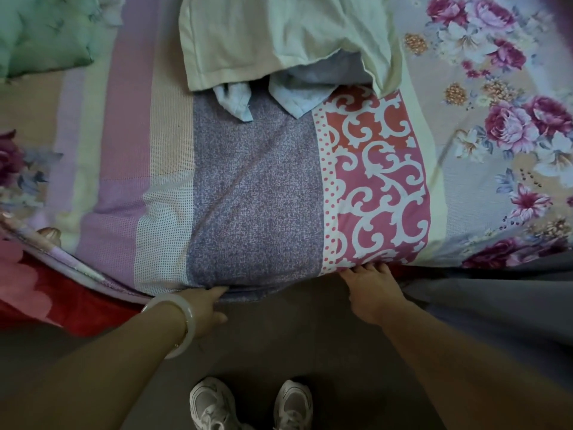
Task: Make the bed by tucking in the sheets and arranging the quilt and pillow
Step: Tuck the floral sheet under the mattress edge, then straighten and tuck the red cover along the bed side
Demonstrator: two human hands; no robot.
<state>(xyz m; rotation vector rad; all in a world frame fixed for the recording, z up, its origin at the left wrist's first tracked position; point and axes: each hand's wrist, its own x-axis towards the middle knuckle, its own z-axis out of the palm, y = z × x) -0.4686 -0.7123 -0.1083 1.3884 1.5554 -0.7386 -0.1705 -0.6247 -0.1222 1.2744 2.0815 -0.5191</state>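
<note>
A patchwork sheet (pixel 254 187) with purple, pink scroll and striped panels covers the bed in front of me. My left hand (pixel 206 308), with a pale bangle on its wrist, reaches under the sheet's near edge, fingertips hidden beneath the fabric. At the edge below the pink scroll panel my right hand (pixel 370 290) has its fingers pushed under the sheet too. A pale cream quilt or cover (pixel 279 35) lies bunched at the far middle. A green pillow (pixel 43 32) sits at the far left.
A floral sheet (pixel 502 125) covers the bed's right side. A red and pink blanket (pixel 46 293) hangs at the near left, grey fabric (pixel 496 302) at the near right. My white shoes (pixel 251 405) stand on the grey floor beside the bed.
</note>
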